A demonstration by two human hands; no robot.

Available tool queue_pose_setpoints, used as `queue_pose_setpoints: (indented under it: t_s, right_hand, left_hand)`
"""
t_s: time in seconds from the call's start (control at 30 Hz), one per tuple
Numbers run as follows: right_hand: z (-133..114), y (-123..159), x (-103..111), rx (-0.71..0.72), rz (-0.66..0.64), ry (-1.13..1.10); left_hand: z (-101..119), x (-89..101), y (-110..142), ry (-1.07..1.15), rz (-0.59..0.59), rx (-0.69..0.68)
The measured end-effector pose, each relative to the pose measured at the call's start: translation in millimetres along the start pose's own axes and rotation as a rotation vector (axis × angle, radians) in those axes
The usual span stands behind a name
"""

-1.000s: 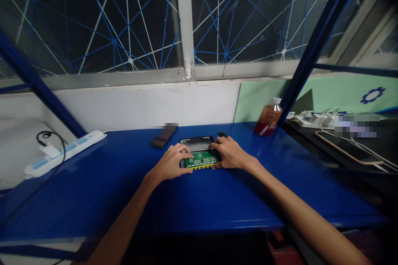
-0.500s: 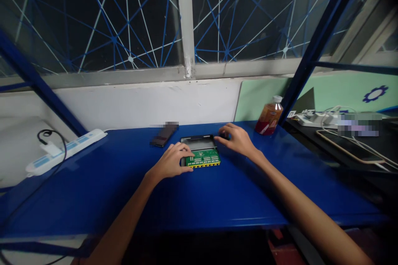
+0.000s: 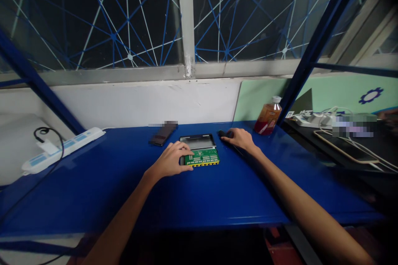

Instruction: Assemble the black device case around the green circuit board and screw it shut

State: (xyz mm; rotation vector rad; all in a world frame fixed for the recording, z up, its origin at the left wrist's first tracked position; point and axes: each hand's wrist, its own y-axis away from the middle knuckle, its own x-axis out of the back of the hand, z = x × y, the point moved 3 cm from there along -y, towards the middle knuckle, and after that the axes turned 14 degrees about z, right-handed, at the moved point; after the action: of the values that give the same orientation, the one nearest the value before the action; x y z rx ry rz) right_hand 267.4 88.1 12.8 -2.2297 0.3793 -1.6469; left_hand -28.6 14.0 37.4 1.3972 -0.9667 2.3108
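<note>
A green circuit board [image 3: 203,157] with yellow connectors along its near edge lies in a shallow black case [image 3: 198,142] on the blue table [image 3: 199,194]. My left hand [image 3: 171,160] rests on the board's left edge, fingers curled over it. My right hand [image 3: 241,139] has its fingers closed around a small dark object [image 3: 223,134] just right of the case; what the object is cannot be made out.
A dark flat device [image 3: 161,134] lies left of the case. An orange drink bottle [image 3: 268,116] stands at the back right by a blue post. A white power strip [image 3: 60,150] with a plugged cable lies far left. A side bench at right carries cables and another strip [image 3: 311,120].
My right hand left the board's right edge, moved back and right, and closed on the small dark object. My left hand stayed on the board.
</note>
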Motion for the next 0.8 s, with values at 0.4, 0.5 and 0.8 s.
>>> queue_pose_setpoints:
  t_s: [0.4, 0.5, 0.8]
  right_hand:
    - [7.1, -7.7, 35.4, -0.154, 0.37, -0.604]
    - [-0.9, -4.1, 44.3, -0.164, 0.406, -0.742]
    - [-19.1, 3.8, 40.7, -0.084, 0.344, -0.723]
  left_hand:
    - [0.9, 1.9, 0.6, -0.02, 0.016, -0.003]
    - [1.0, 2.0, 0.6, -0.016, 0.025, 0.0]
    - [3.3, 4.4, -0.8, 0.014, 0.039, 0.02]
